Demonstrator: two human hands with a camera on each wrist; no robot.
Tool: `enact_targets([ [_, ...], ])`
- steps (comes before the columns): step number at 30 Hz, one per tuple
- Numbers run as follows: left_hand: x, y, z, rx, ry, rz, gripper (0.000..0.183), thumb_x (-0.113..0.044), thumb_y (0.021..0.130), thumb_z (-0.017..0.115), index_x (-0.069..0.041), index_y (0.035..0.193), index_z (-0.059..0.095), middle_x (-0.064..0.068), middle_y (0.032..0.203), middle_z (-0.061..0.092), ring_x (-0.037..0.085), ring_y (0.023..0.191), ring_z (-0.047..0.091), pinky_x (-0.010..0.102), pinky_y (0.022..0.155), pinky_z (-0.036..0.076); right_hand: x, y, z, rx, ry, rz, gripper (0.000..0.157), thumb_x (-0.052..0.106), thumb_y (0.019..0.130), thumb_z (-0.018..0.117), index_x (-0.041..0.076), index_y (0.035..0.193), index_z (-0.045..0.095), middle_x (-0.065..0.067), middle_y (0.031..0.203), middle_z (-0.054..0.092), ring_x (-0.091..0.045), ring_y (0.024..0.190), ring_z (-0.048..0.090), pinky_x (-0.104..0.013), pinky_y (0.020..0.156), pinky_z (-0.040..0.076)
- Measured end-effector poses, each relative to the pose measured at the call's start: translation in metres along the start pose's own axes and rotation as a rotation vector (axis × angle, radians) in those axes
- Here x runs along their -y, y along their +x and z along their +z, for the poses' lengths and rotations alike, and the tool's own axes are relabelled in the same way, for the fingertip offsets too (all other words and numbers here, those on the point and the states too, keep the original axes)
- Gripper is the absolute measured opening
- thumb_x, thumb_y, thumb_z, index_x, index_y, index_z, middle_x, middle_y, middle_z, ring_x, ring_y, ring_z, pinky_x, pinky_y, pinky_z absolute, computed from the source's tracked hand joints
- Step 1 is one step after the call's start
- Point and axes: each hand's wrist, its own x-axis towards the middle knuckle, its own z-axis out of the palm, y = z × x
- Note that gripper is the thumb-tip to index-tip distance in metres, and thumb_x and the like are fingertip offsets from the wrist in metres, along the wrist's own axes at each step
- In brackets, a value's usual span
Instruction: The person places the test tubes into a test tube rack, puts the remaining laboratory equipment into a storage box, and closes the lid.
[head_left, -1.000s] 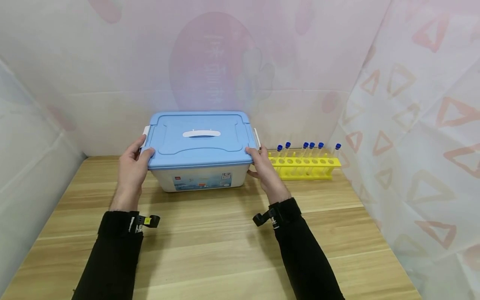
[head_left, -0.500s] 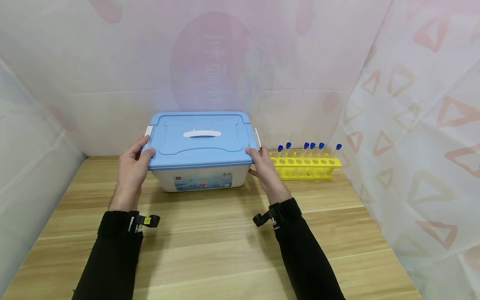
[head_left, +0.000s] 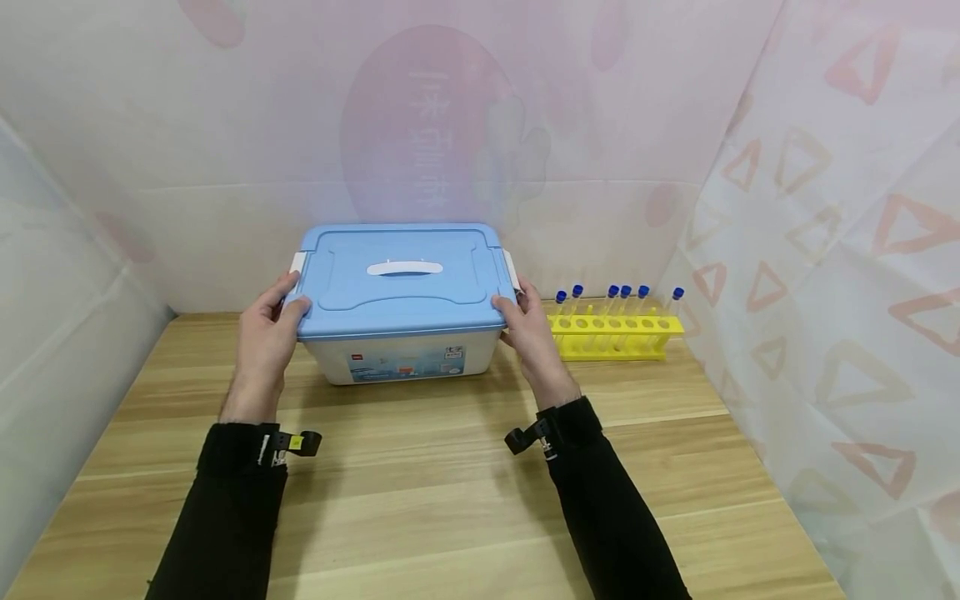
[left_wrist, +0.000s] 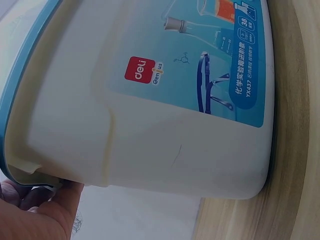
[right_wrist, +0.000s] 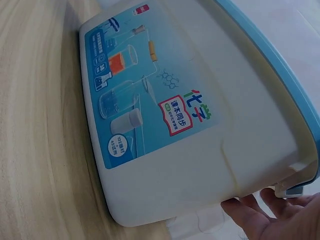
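Observation:
A white plastic storage box (head_left: 322,362) stands on the wooden table, its blue lid (head_left: 405,293) sitting level on top. My left hand (head_left: 264,350) grips the box's left end, thumb on the lid's front corner and fingers at the white left latch (head_left: 297,262). At the other end my right hand (head_left: 536,346) holds on the same way, with its fingers by the white right latch (head_left: 511,268). That latch lies close to the box's side. In the right wrist view, curled fingers (right_wrist: 245,212) reach up under the lid's edge. A printed chemistry label (left_wrist: 220,60) covers the box's front.
A yellow test tube rack (head_left: 607,346) stands just right of the box, near my right hand. Several blue-capped test tubes (head_left: 626,292) are upright in it. A printed cloth backdrop (head_left: 622,167) rises close behind, with cloth walls on both sides.
The left latch swung in against the box first. Since half a second ago the right latch has also moved inward, with my right fingers following it. The box stays in place.

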Motion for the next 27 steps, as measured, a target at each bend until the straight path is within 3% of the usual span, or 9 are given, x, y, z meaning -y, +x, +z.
enact_targets([
  [8, 0.000, 0.000, 0.002, 0.002, 0.010, 0.003, 0.053, -0.035, 0.107, 0.052, -0.027, 0.159, 0.043, -0.009, 0.170, 0.023, 0.012, 0.154, 0.020, 0.029, 0.119, 0.031, 0.000, -0.001, -0.001, 0.014, 0.000, -0.029, 0.077, 0.036, 0.100, 0.065, 0.030, 0.166, 0.025, -0.003, 0.171, 0.023, -0.030, 0.143, 0.044, -0.059, 0.109, 0.044],
  [18, 0.001, 0.001, -0.001, 0.030, 0.059, 0.002, 0.055, -0.039, 0.108, 0.050, -0.028, 0.161, 0.039, -0.010, 0.170, 0.020, 0.012, 0.155, 0.018, 0.033, 0.120, 0.030, 0.002, -0.002, -0.005, 0.081, -0.082, -0.089, 0.070, 0.038, 0.105, 0.056, 0.030, 0.167, 0.024, -0.001, 0.172, 0.021, -0.034, 0.146, 0.039, -0.062, 0.108, 0.044],
  [21, 0.000, 0.000, -0.005, 0.057, 0.131, 0.008, 0.058, -0.046, 0.107, 0.048, -0.031, 0.162, 0.037, -0.008, 0.170, 0.020, 0.017, 0.154, 0.024, 0.040, 0.120, 0.033, 0.003, -0.004, -0.009, 0.099, -0.146, -0.104, 0.072, 0.043, 0.105, 0.055, 0.031, 0.168, 0.022, -0.005, 0.171, 0.022, -0.036, 0.144, 0.042, -0.061, 0.108, 0.045],
  [27, -0.004, -0.003, -0.019, 0.077, 0.366, 0.075, 0.065, -0.059, 0.106, 0.036, -0.030, 0.163, 0.037, 0.020, 0.158, 0.045, 0.037, 0.133, 0.052, 0.058, 0.106, 0.046, 0.009, -0.009, -0.021, 0.113, -0.403, -0.155, 0.074, 0.057, 0.104, 0.051, 0.025, 0.166, 0.028, -0.004, 0.166, 0.036, -0.033, 0.142, 0.046, -0.055, 0.111, 0.044],
])
